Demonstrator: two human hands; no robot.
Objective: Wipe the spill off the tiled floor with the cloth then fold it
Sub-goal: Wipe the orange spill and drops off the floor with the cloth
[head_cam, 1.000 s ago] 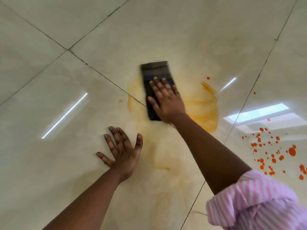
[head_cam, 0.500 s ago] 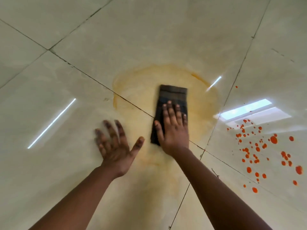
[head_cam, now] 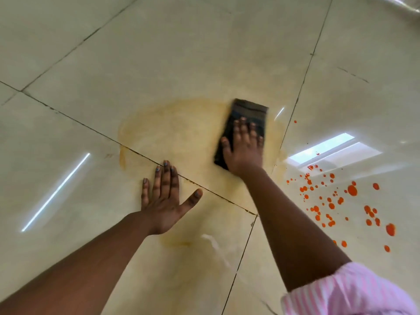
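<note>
Wiping in progress: right hand [head_cam: 244, 153] pressed flat on the dark folded cloth [head_cam: 246, 123]; orange droplets [head_cam: 336, 201] not yet reached.

The cloth is a dark rectangular pad, apparently woven, lying flat on the glossy cream tiled floor [head_cam: 181, 42] at the right edge of a pale yellow smear [head_cam: 172, 133], its long axis running away from the person. The right hand lies open on it, fingers spread, palm down, pinning rather than clutching it. The left hand [head_cam: 166, 201] is open and empty, splayed on the tile across a grout line as a brace. The droplet scatter lies to the right of the cloth and nearer the person, so the right hand is the nearer; a sweep rightward and back appears required. Folding is not yet begun. A pink striped sleeve [head_cam: 352, 294] shows at the lower right.
</note>
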